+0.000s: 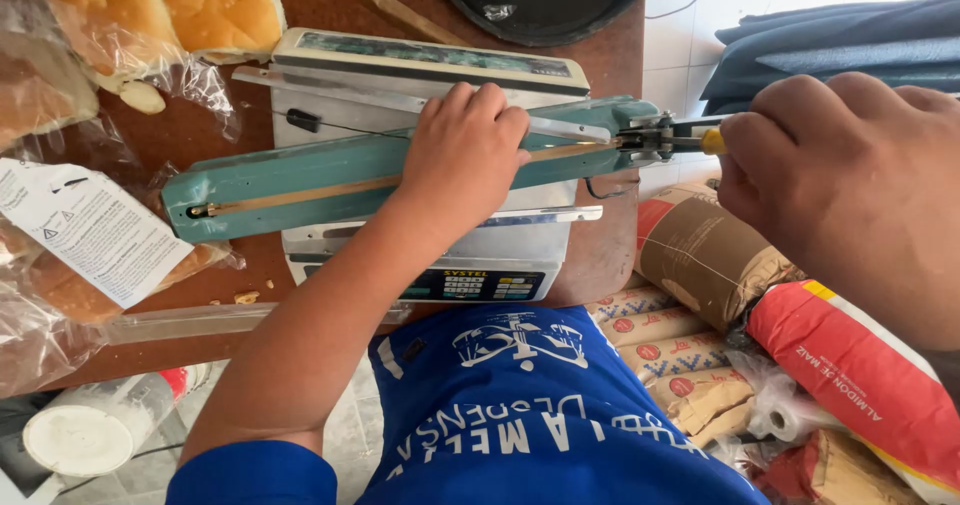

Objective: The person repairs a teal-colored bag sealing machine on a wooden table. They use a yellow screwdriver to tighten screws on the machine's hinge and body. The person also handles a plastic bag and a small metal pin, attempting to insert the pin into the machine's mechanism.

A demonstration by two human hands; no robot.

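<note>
A teal bag sealer (290,180) lies lengthwise across a grey weighing scale (430,65) on a brown table (190,135). My left hand (465,150) presses down on the middle of the sealer's arm, fingers curled over its far edge. My right hand (850,185), close to the camera at the right, is closed around a screwdriver (703,142) with a yellow collar. The screwdriver's tip meets the metal hinge fitting (650,137) at the sealer's right end. The handle is hidden inside my fist.
Bagged bread loaves (160,10) and a labelled bag (85,230) lie at the left. A black round tray (540,5) sits at the back. Paper sacks (700,255) and a red and white sack (870,375) are stacked below right. A white roll (85,430) lies at the lower left.
</note>
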